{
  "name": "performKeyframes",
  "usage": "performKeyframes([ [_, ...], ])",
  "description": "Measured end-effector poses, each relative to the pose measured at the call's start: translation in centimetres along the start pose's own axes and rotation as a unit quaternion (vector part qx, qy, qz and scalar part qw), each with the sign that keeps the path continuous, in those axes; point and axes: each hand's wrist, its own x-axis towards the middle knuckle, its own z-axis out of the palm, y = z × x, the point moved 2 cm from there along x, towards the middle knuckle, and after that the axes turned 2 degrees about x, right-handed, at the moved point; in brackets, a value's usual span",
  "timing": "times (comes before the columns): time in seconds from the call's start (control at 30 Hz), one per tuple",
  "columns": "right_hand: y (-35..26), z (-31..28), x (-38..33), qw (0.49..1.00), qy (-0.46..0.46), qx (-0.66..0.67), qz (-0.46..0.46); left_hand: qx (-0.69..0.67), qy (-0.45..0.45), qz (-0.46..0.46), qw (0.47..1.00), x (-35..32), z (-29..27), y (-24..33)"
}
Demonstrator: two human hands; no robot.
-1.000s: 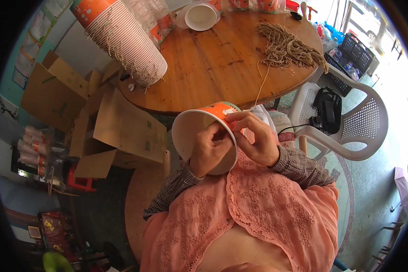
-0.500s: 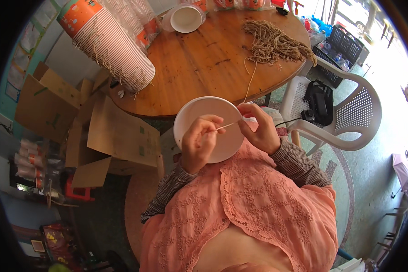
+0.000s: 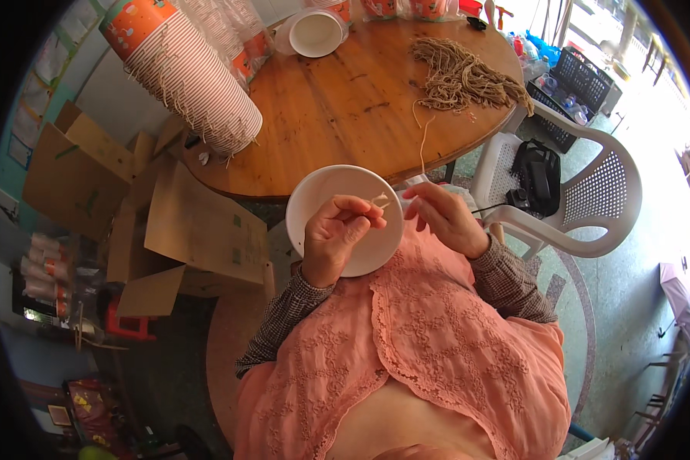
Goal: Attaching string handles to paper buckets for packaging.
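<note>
White paper bowl held over the lap, at the near edge of the round wooden table [image 3: 345, 107].

The bowl [image 3: 337, 201] faces up, its inside plain white; the left hand [image 3: 333, 239] pinches a pale cord end [image 3: 381, 202] at its rim, and the right hand [image 3: 445, 218] closes its fingers on the string [image 3: 422, 142].

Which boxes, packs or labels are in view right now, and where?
Flattened cardboard boxes: brown, small green marks, left of the round table.
Plastic-wrapped paper cups: orange-printed, table's far edge.
Stacked cups: white, orange-printed end, lying on the table's left side.
Black crate: holds bottles, far right.
</note>
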Motion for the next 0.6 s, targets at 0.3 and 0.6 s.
performKeyframes([
  [0.3,1.3,0.1,1.2,0.994,-0.023,-0.026,-0.105,0.015,0.028,-0.017,0.999,1.7,1.0,-0.2],
  [0.6,4.4,1.6,0.8,0.974,0.103,-0.126,-0.158,-0.041,0.037,-0.03,0.998,1.8,0.8,-0.7],
])
